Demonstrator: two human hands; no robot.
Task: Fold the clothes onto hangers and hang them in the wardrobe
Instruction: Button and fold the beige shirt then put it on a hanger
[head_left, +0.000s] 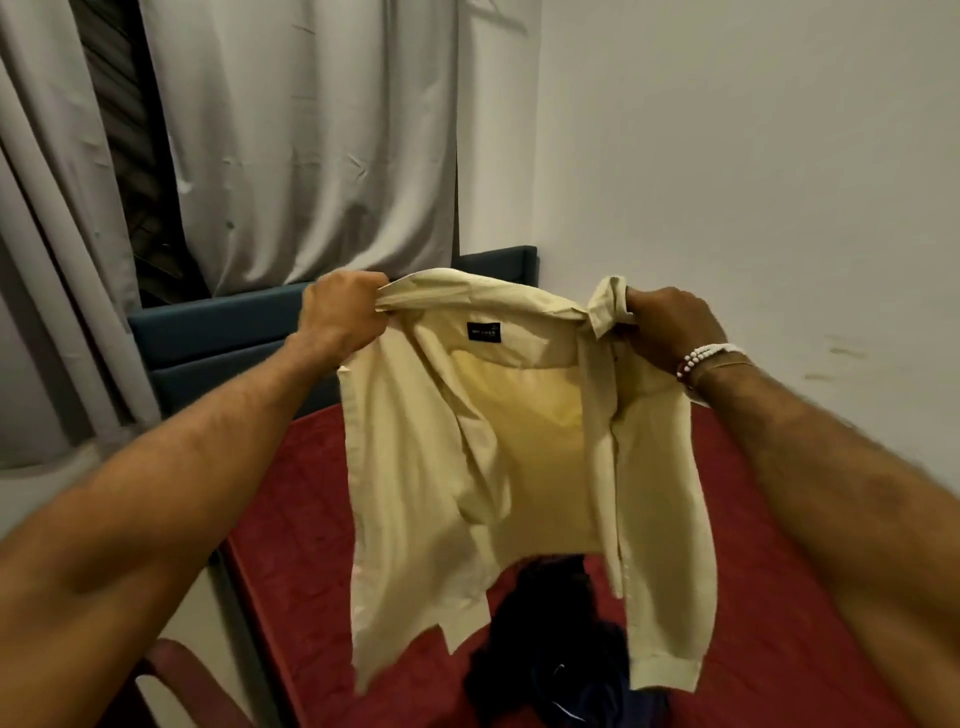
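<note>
A pale yellow long-sleeved shirt hangs open in the air in front of me, its inside and a dark neck label facing me. My left hand grips the collar at the shirt's left shoulder. My right hand grips the collar and front placket at the other side. The sleeves dangle down over the bed. No hanger or wardrobe is in view.
Below the shirt lies a red mattress with a heap of dark clothes on it. A teal headboard stands behind, grey curtains at the back left, a white wall on the right. A brown chair back shows at bottom left.
</note>
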